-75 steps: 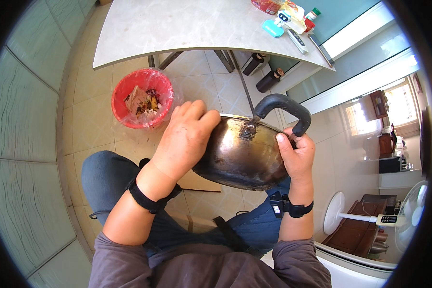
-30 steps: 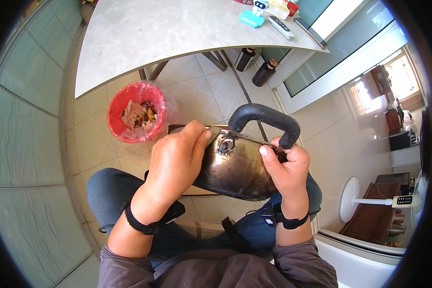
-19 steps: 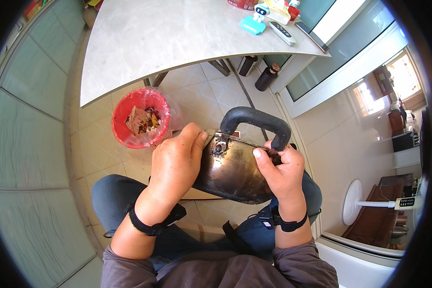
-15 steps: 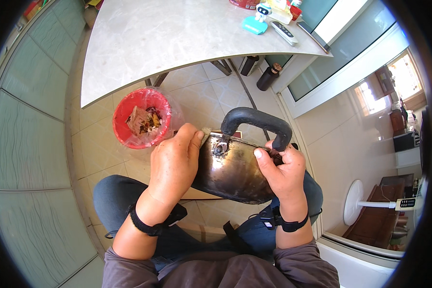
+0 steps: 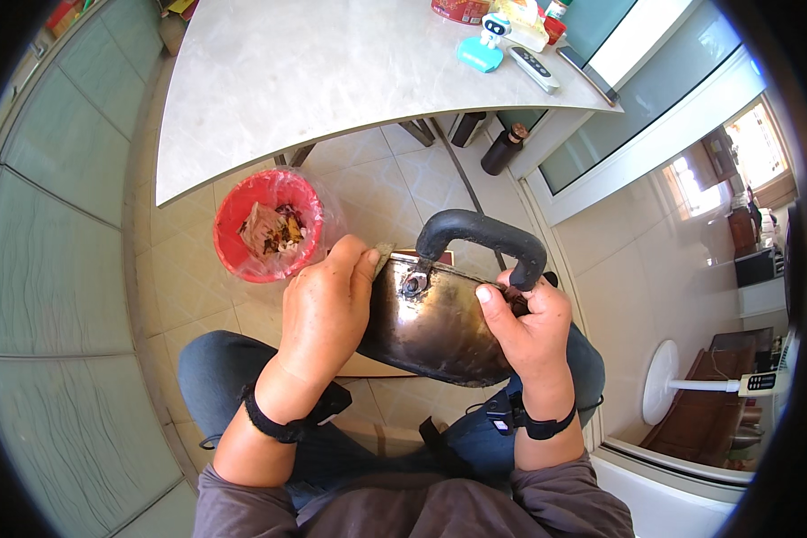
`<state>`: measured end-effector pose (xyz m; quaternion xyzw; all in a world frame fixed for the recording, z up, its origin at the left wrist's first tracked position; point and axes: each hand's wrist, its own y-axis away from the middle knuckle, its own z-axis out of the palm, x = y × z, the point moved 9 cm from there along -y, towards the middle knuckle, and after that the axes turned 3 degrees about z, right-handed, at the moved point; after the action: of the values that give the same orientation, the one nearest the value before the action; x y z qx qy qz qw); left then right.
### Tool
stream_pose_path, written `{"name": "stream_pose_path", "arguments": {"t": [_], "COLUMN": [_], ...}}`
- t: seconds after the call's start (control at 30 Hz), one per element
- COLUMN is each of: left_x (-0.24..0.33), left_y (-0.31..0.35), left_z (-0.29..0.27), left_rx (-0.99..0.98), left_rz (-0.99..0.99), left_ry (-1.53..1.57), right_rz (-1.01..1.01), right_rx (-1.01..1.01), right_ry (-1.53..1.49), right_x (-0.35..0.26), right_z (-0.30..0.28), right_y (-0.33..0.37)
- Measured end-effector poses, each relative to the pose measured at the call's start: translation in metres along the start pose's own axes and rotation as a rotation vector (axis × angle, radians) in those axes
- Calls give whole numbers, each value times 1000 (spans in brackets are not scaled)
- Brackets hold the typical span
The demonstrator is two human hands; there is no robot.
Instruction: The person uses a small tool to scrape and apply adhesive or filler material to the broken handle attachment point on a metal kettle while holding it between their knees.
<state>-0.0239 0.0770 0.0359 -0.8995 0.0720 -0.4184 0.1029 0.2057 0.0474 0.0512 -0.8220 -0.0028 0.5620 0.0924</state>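
Observation:
A metal pot (image 5: 435, 318) with brown, burnt-looking stains is held tilted above my lap. Its thick black loop handle (image 5: 484, 229) stands up on the far side, fixed by a dirty bracket (image 5: 415, 283). At the pot's left rim, my left hand (image 5: 327, 300) is closed, pinching a small grey-green scouring pad (image 5: 384, 257) between thumb and fingers against the edge. My right hand (image 5: 533, 323) grips the right side of the pot, thumb on the outer wall and fingers behind it near the handle's end. The pot's inside is hidden from view.
A red bin (image 5: 224, 224) lined with clear plastic holds food scraps, left of the pot. Beyond it stands a pale table (image 5: 332, 81) with a toy robot (image 5: 484, 49) and a remote (image 5: 533, 70). Dark bottles (image 5: 504, 151) stand beneath. Glass-fronted cabinets (image 5: 54, 260) line the left.
The whole view has shifted slightly. Both hands keep the same grip, and the pot and pad stay almost where they were.

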Motion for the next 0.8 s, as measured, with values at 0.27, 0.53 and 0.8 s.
{"name": "stream_pose_path", "arguments": {"t": [0.27,0.53,0.8], "left_x": [-2,-9,-23], "left_y": [1,-21,-35], "left_z": [-1,10,18], "left_rx": [-6,-176,-257], "left_rz": [-39,-56,8], "left_ry": [50,188,302], "right_rz": [-29,-62,-3], "right_rx": [-20,2,-42], "right_ry": [30,68,68], "right_x": [-1,-2,-1], "right_z": [1,-4,0], "right_y": [1,-11,-27]}}
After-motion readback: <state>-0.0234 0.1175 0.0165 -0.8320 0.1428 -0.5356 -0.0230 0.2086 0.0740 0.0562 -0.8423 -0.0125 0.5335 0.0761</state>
